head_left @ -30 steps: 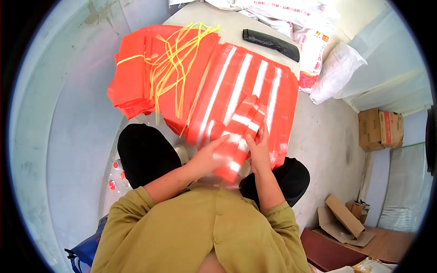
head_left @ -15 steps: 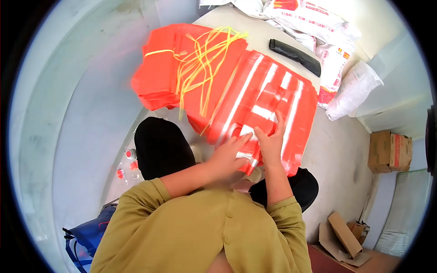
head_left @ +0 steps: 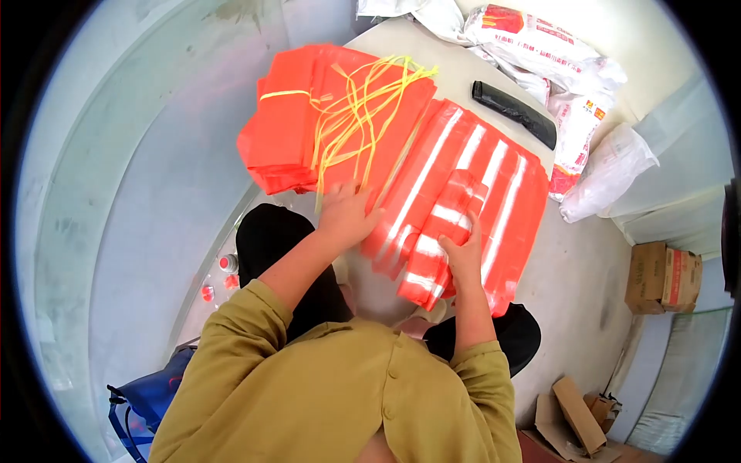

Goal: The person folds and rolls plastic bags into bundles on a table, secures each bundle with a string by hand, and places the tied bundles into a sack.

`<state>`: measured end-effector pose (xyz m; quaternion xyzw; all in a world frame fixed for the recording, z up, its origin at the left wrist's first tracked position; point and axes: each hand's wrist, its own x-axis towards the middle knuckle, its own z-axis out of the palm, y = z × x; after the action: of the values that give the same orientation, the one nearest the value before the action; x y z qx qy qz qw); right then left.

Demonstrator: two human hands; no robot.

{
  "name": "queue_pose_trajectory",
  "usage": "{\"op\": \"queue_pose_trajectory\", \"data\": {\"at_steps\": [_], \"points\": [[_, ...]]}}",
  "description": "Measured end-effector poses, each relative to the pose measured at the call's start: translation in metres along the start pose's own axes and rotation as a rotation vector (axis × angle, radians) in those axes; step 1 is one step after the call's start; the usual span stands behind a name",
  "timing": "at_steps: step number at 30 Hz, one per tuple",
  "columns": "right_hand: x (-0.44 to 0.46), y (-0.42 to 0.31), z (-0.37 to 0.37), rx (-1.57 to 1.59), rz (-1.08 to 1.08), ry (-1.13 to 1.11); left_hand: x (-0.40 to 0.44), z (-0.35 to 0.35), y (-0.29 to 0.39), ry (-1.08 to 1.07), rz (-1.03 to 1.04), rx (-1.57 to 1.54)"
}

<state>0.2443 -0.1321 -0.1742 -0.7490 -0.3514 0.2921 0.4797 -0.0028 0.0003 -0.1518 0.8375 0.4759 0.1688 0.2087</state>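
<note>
My right hand (head_left: 465, 251) grips the right edge of a folded red and white striped bundle (head_left: 444, 235), thumb on top. The bundle lies over larger striped red sheets (head_left: 505, 197). Off the bundle, my left hand (head_left: 347, 216) is at the lower edge of a plain red stack (head_left: 378, 147), fingers apart and pointing at the yellow ties (head_left: 359, 116) spread there. Whether it touches a tie is hard to make out. Another red stack (head_left: 282, 139) at the left has a yellow band round it.
A black roll (head_left: 514, 113) lies on the pale table (head_left: 401, 38). White printed sacks (head_left: 532, 46) are behind it. Cardboard boxes (head_left: 662, 278) stand at the right, and a blue bag (head_left: 158, 390) is at the lower left. Small bottles (head_left: 228, 263) stand on the floor.
My left hand has let go of the folded bundle and moved up and left to the yellow ties. My right hand still holds the bundle. The view has shifted, moving the scene rightward.
</note>
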Motion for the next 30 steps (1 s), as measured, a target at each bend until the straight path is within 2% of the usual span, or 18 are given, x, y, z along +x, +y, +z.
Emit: {"op": "queue_pose_trajectory", "data": {"at_steps": [1, 7, 10, 12, 14, 15, 18, 20, 23, 26, 27, 30], "points": [[-0.001, -0.003, -0.002, 0.087, 0.014, -0.002, 0.002, -0.001, 0.0, -0.059, -0.015, 0.019], [-0.006, -0.021, -0.005, 0.618, 0.174, -0.011, -0.004, 0.013, -0.004, 0.069, 0.056, -0.079], [-0.012, -0.029, 0.003, 0.846, 0.21, -0.042, -0.013, 0.015, 0.022, -0.24, -0.024, -1.028], [-0.018, -0.036, 0.01, 0.96, 0.219, -0.076, -0.029, -0.005, 0.05, -0.596, -0.266, -1.219], [-0.02, -0.037, 0.012, 0.976, 0.229, -0.094, -0.042, 0.002, 0.065, -0.748, -0.414, -1.302], [-0.021, -0.035, 0.011, 0.945, 0.238, -0.088, -0.048, 0.024, 0.063, -0.718, -0.438, -1.302], [-0.029, -0.041, 0.003, 0.889, 0.253, -0.033, -0.047, 0.026, 0.068, -0.726, -0.32, -1.393], [-0.033, -0.037, -0.003, 0.807, 0.241, 0.042, -0.046, 0.016, 0.074, -0.787, -0.315, -1.591], [-0.028, -0.012, -0.007, 0.679, 0.14, 0.116, -0.031, 0.01, 0.095, -0.68, -0.329, -1.03], [-0.029, -0.015, -0.012, 0.599, 0.104, 0.091, -0.02, 0.06, 0.097, -0.423, -0.169, -0.907], [-0.027, -0.009, -0.015, 0.485, 0.043, 0.069, -0.016, 0.052, 0.105, -0.454, -0.212, -0.911], [-0.034, -0.046, -0.028, 0.423, 0.102, 0.002, 0.008, 0.031, 0.124, -0.515, -0.29, -0.943]]}}
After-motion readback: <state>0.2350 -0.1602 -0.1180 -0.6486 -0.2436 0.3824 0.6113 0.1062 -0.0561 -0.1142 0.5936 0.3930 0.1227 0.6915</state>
